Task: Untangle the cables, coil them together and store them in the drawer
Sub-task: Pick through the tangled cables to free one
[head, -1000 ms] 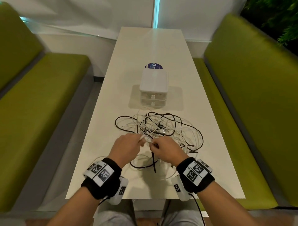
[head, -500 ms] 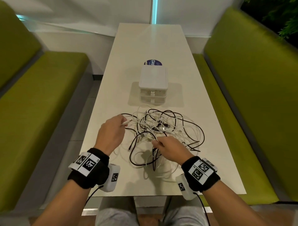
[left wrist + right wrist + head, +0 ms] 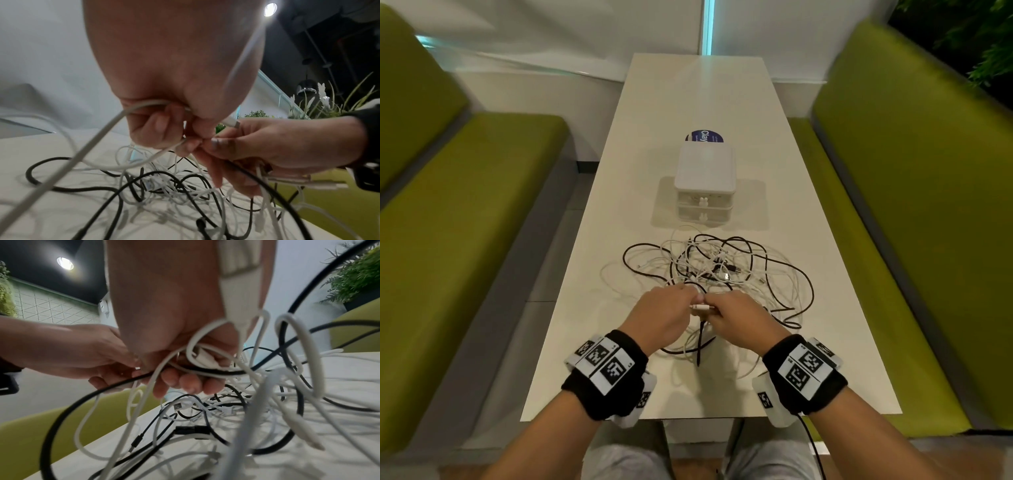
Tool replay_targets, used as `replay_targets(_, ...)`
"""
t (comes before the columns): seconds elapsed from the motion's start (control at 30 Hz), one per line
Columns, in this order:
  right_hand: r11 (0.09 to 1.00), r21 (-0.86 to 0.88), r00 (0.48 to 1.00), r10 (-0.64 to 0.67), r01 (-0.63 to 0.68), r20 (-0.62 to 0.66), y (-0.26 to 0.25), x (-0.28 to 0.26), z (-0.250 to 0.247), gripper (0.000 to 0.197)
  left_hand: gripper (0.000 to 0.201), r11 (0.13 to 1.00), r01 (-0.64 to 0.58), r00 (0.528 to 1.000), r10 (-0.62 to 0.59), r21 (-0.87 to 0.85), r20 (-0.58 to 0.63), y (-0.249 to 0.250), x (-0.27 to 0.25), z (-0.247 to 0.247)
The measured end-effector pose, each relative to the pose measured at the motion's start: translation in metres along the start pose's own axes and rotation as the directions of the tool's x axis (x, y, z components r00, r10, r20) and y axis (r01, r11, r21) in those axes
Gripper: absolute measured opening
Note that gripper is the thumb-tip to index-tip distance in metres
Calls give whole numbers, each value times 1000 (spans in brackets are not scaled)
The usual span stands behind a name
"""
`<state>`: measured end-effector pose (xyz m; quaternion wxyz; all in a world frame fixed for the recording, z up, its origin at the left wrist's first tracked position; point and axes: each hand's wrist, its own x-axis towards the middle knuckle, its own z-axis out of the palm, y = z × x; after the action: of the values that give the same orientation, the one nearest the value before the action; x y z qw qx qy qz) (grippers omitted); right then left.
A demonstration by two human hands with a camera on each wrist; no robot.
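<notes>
A tangle of white and black cables [image 3: 722, 270] lies on the white table [image 3: 688, 102], in front of a small white drawer box [image 3: 704, 185] whose two drawers are closed. My left hand [image 3: 688, 298] and right hand [image 3: 717, 310] meet at the tangle's near edge. The left hand [image 3: 174, 129] has its fingers curled round a white cable [image 3: 98, 138] and pinches its plug end against the right hand's fingertips [image 3: 216, 142]. The right hand [image 3: 185, 369] grips a bunch of white cable loops [image 3: 205, 344] and a black cable [image 3: 115, 386].
Green benches run along both sides of the table, left [image 3: 465, 222] and right [image 3: 928, 205]. A blue round sticker [image 3: 702, 135] lies behind the drawer box. Cable loops reach toward the table's right side [image 3: 804, 294] and its near edge.
Half a second ago my left hand was out to the left with a white cable end. It has come back to the middle and meets the right hand.
</notes>
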<state>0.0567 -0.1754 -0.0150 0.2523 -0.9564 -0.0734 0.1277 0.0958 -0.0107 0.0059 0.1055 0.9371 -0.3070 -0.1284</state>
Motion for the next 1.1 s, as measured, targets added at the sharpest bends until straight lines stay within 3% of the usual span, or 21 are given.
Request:
replay_targets(0.13,999,39,998,-15,17,-58,-3,4,-5,41,24,992,39,995,-49,-117,-85,-5,1,-9)
replay_targets(0.23,999,24,996,-36,38,-77,-7,5,-10,34,19,973,69,983,-103,-220,-151,-11,-1,-15)
replay_targets(0.4,998,-48,990,-45,38,-134,-7,3,-7,15,21,948,145,970,-193,-283,-149,-22,-6,-22)
replay_targets(0.5,998,-52,979,-29,19,-200,-2,0,-7,23,24,942,198,950,-252,-270,-184,-36,-10,-27)
replay_targets(0.6,999,-50,985,-11,3,-173,2,0,-8,33,27,930,232,947,-283,-284,-152,-46,-11,-28)
replay_targets(0.7,996,-89,994,-10,1,-109,0,3,-7,37,35,960,188,956,-226,-205,-184,-46,-9,-20)
replay_targets(0.83,991,-132,998,14,-21,-56,-6,4,-8,32,67,978,-27,972,-23,-207,-235,-15,-10,-14)
replay_targets(0.93,989,-146,999,30,-32,-19,-11,3,-13,21,60,994,-48,995,38,-99,-95,7,-9,-2)
replay_targets(1.0,991,-132,999,29,-31,-18,-13,3,-13,22,41,998,39,999,-40,-44,-36,9,-4,7)
replay_targets(1.1,991,-132,999,33,-37,-30,-9,4,-10,20,22,981,145,985,-156,-128,-76,-2,2,4)
